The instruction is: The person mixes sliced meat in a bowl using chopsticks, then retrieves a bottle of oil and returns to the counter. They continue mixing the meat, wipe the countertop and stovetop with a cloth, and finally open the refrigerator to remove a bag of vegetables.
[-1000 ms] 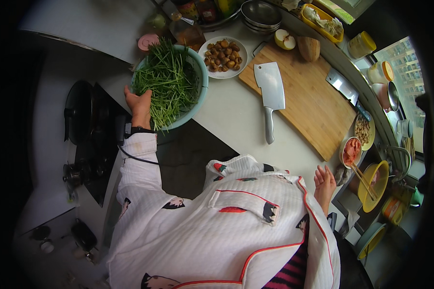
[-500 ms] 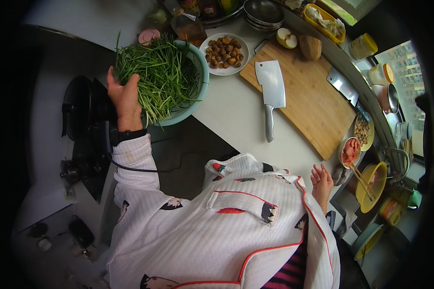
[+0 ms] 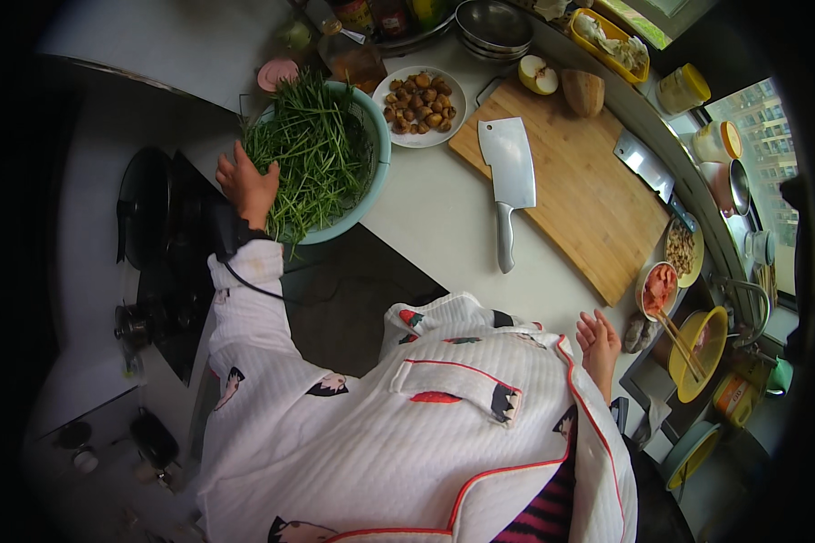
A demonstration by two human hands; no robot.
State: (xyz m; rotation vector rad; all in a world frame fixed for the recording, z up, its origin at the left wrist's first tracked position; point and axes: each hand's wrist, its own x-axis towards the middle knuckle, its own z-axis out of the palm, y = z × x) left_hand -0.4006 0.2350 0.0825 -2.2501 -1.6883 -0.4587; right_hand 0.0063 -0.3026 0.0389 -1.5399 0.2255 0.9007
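Long green leafy stalks (image 3: 312, 154) heap over a light-blue colander (image 3: 380, 136) at the counter's left corner. At the left edge of the heap is my left hand (image 3: 247, 185), fingers spread, touching or just beside the stalks. My right hand (image 3: 598, 346) hangs low on the right by the counter's front edge, its fingers loosely apart with nothing in them. A cleaver (image 3: 509, 172) lies across the left edge of a wooden cutting board (image 3: 575, 181), its metal handle over the white counter. Beside the colander stands a white plate of brown mushrooms (image 3: 419, 107).
A second knife (image 3: 645, 165) lies along the board's right side, with a cut pale fruit (image 3: 538, 74) at its far end. Further right are a bowl of red meat (image 3: 658, 288) and a yellow basin with chopsticks (image 3: 697, 362). The dark stove (image 3: 149, 208) is at far left.
My left hand has shifted right and slightly nearer, its fingers now more spread. The stalks overhanging the colander's left side have moved inward. My right hand has barely moved.
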